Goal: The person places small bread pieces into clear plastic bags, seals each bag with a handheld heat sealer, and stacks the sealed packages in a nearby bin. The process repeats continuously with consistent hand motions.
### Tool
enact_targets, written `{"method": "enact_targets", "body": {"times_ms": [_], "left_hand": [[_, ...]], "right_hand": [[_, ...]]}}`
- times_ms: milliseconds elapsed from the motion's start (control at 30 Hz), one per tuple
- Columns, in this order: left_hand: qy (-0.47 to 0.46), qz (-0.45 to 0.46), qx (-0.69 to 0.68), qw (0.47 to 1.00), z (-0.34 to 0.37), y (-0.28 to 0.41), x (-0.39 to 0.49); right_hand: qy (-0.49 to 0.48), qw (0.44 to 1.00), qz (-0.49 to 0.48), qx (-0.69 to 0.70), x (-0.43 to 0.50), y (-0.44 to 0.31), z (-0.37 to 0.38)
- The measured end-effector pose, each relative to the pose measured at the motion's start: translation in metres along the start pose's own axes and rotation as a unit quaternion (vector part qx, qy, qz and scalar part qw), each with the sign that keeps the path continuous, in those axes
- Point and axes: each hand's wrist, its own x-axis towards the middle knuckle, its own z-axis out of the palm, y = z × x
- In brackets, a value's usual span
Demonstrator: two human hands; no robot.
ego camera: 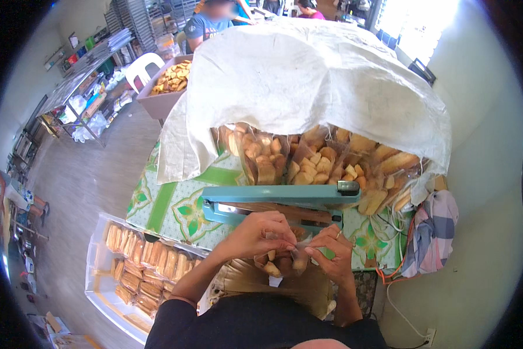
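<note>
My left hand [263, 235] and my right hand [333, 253] pinch the top edge of a clear plastic bag [283, 264] between thumbs and fingertips. Pieces of bread show inside the bag, which hangs low in front of my body; part of it is hidden behind my fingers. Just beyond my hands a teal impulse heat sealer [279, 193] stands on the table, its upper arm raised a little over the sealing bar [283, 212]. Behind the sealer several filled bags of bread pieces [311, 168] stand in a row.
A white cloth [314, 78] drapes over the bagged bread. At my left is a clear plastic bin [98, 266] with several packs of bread sticks [165, 259]. Cables [390, 227] and a checked cloth [434, 235] hang at the right. A person [207, 26] sits beyond a crate of bread slices [163, 102].
</note>
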Motion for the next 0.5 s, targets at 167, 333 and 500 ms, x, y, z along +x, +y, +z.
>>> {"method": "enact_targets", "body": {"times_ms": [167, 333, 500], "left_hand": [[0.005, -0.031, 0.000, 1.000, 0.001, 0.005, -0.006], [-0.009, -0.013, 0.048, 0.999, 0.001, 0.008, -0.003], [0.009, 0.012, 0.059, 0.998, 0.007, 0.004, -0.003]], "right_hand": [[0.009, 0.999, 0.039, 0.037, -0.003, 0.000, 0.004], [0.012, 0.999, -0.029, -0.043, 0.001, -0.009, 0.003], [0.004, 0.997, -0.045, -0.065, 0.005, -0.012, 0.002]]}}
